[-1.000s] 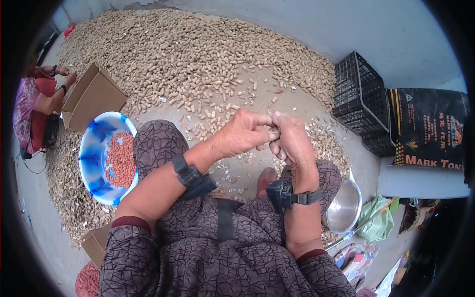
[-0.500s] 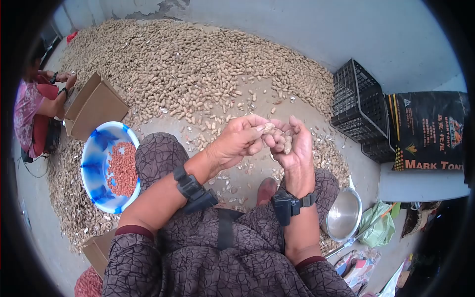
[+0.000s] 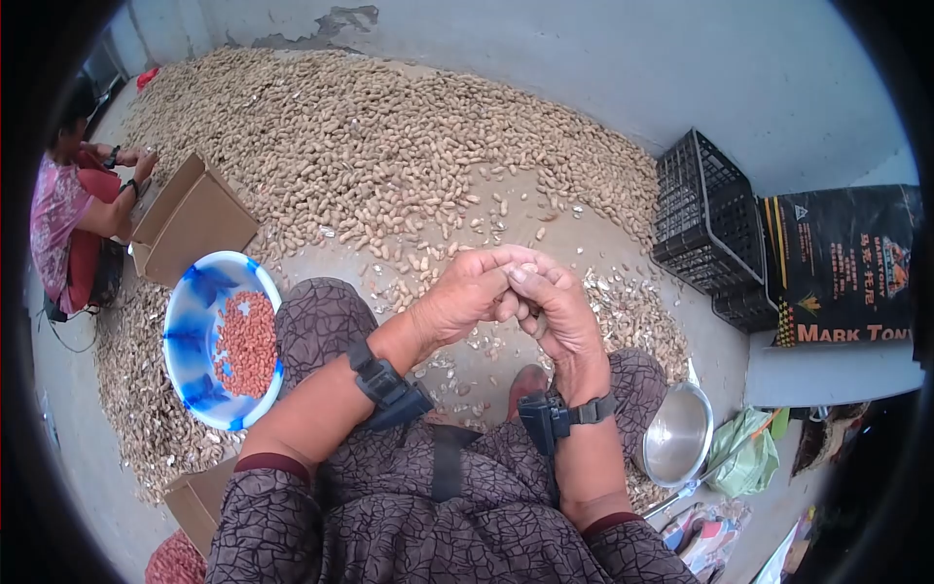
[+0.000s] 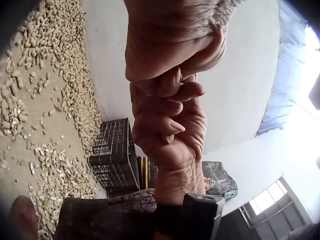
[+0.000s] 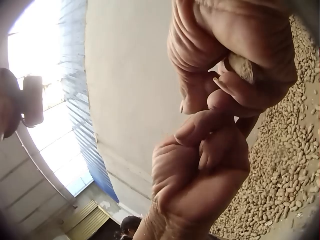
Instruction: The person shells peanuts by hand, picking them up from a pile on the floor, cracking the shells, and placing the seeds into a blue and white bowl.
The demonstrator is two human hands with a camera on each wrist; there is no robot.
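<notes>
In the head view my left hand [image 3: 472,295] and right hand [image 3: 559,311] meet in front of my knees, fingers curled and fingertips touching. A pale unshelled peanut [image 3: 528,268] shows between the thumbs and is pinched there by both hands. Curled fingers of the right hand also hold an unshelled peanut [image 5: 242,67] against the palm, seen in the right wrist view. The left wrist view shows a peanut tip [image 4: 170,139] poking out between those fingers. Most of what lies inside the right palm is hidden.
A large peanut heap [image 3: 389,146] spreads along the wall. A blue-and-white basin [image 3: 180,336] of shelled kernels [image 3: 246,346] stands at left, near a cardboard box [image 3: 199,219] and another person [image 3: 78,214]. On the right are black crates [image 3: 705,209], a metal bowl [image 3: 676,433] and scattered shells [image 3: 637,316].
Half a second ago the right hand lay opened out with several peanuts in its palm while the left pinched one. Now its fingers are curled in and both hands meet at the peanut.
</notes>
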